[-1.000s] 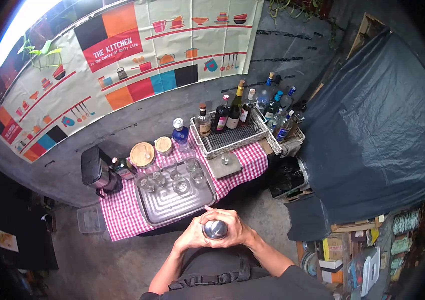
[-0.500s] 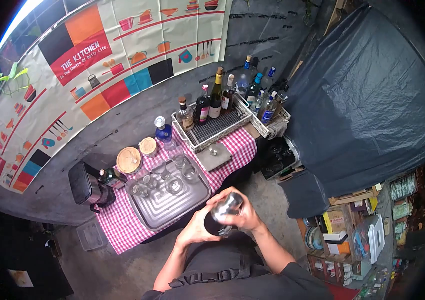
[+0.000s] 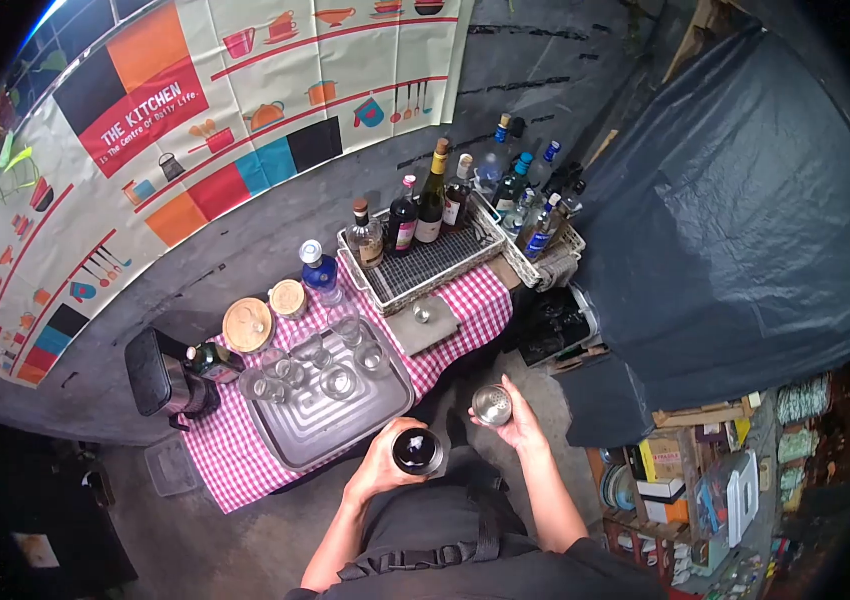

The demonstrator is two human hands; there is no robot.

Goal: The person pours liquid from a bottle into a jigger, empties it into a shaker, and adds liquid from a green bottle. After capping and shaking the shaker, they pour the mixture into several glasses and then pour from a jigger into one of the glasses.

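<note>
My left hand (image 3: 378,466) is wrapped round a dark shaker cup (image 3: 417,452), whose open mouth faces up and shows a dark inside with a bright glint. To its right, my right hand (image 3: 520,420) holds a metal shaker top (image 3: 492,405) with small strainer holes facing me. The cup and the top are apart. Just beyond my left hand lies a grey tray (image 3: 295,455) bearing several clear glasses (image 3: 338,380). A small metal piece (image 3: 423,313) sits on a grey board (image 3: 415,335) at the tray's right.
A checkered cloth (image 3: 215,470) covers the table. Behind are a wire-bottomed basket (image 3: 430,285) with bottles, a second bottle basket (image 3: 570,250), a blue bottle (image 3: 319,270), two wooden-lidded jars (image 3: 248,325) and a black container (image 3: 155,372). Shelves (image 3: 680,430) stand at the right.
The shaker top has come off the cup. My right hand has moved right with it, while my left hand keeps the cup a little further left.
</note>
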